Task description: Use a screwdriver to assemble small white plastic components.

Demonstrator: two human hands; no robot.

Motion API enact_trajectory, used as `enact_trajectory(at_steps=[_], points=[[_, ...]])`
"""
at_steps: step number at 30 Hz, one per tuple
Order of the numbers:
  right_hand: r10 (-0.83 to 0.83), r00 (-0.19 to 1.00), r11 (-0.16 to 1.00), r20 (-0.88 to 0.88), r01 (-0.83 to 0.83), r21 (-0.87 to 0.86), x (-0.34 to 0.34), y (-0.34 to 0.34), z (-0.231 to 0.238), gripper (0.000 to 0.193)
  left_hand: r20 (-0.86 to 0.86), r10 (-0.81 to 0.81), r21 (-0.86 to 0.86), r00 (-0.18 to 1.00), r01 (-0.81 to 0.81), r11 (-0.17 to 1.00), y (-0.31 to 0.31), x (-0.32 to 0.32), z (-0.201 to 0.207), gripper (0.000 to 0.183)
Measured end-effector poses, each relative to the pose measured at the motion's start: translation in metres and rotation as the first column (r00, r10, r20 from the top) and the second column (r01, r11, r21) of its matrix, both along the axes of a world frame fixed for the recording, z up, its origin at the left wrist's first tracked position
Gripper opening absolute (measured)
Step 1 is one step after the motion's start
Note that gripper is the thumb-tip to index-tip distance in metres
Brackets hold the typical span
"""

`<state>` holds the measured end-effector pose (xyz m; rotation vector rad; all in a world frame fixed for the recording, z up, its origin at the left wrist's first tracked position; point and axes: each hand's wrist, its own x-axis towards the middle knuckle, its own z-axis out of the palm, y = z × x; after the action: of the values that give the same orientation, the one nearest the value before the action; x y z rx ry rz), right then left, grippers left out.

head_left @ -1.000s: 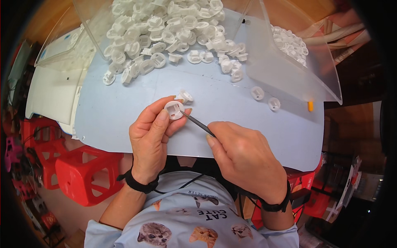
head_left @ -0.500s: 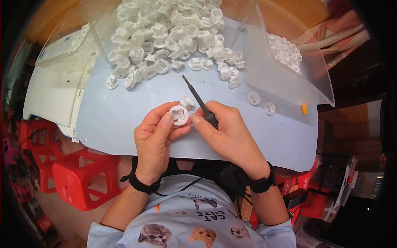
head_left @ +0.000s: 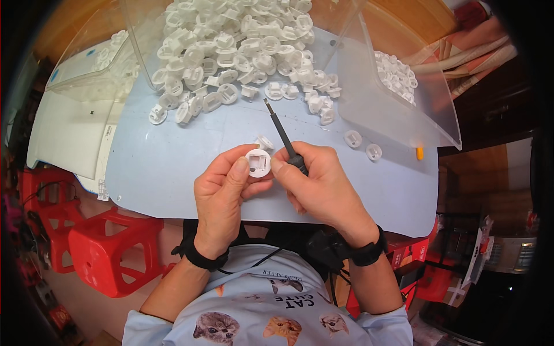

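The left hand (head_left: pixel 225 183) holds a round white part (head_left: pixel 259 163) over the near half of the pale blue bench (head_left: pixel 167 155), thumb on its left edge and the other fingers curled behind and below it. The part's face is turned up toward the wearer, showing a squarish recess in a flat rim. The right hand (head_left: pixel 318 176) is closed around the handle of a slim dark tool (head_left: pixel 281 130), whose shaft slants up and to the left, its narrow tip pointing away from the body, well apart from the round part. The right thumb and fingers are close together at the part's right edge — whether they touch it, I cannot tell. Just beyond the left fingertips is a second white piece (head_left: pixel 265 142), partly hidden; whether it rests on the bench or against the hand is unclear. Farther back rises a large heap of similar white pieces (head_left: pixel 236 49), loose and tumbled at all angles. To the right, two white discs (head_left: pixel 353 139) lie near each other, with a small yellow-orange object (head_left: pixel 419 153) beyond them, beside a clear plastic bin (head_left: pixel 404 124); more white parts (head_left: pixel 396 78) are piled behind its wall. A red stool (head_left: pixel 118 254) stands at the lower left — below the bench's edge.
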<state>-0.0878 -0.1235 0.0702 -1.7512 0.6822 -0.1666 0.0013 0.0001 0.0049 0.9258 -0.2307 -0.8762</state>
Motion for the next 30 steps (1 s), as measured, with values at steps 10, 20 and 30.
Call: enact_trajectory(at_steps=[10, 20, 30], points=[[0.004, 0.999, 0.986, -0.045, 0.003, 0.169, 0.005, -0.001, 0.004, 0.021, 0.036, 0.008, 0.012, 0.999, -0.008, 1.0, 0.0, 0.0, 0.0, 0.033], [0.036, 0.995, 0.997, -0.092, -0.03, 0.076, 0.006, -0.004, 0.012, 0.022, 0.068, -0.024, 0.003, 0.997, 0.024, 1.0, -0.002, 0.001, 0.0, 0.036], [-0.371, 0.866, 0.819, 0.336, 0.475, -0.321, -0.029, -0.074, 0.083, 0.018, 0.226, -0.071, 0.054, 0.972, 0.06, 0.997, 0.009, -0.006, 0.003, 0.034]])
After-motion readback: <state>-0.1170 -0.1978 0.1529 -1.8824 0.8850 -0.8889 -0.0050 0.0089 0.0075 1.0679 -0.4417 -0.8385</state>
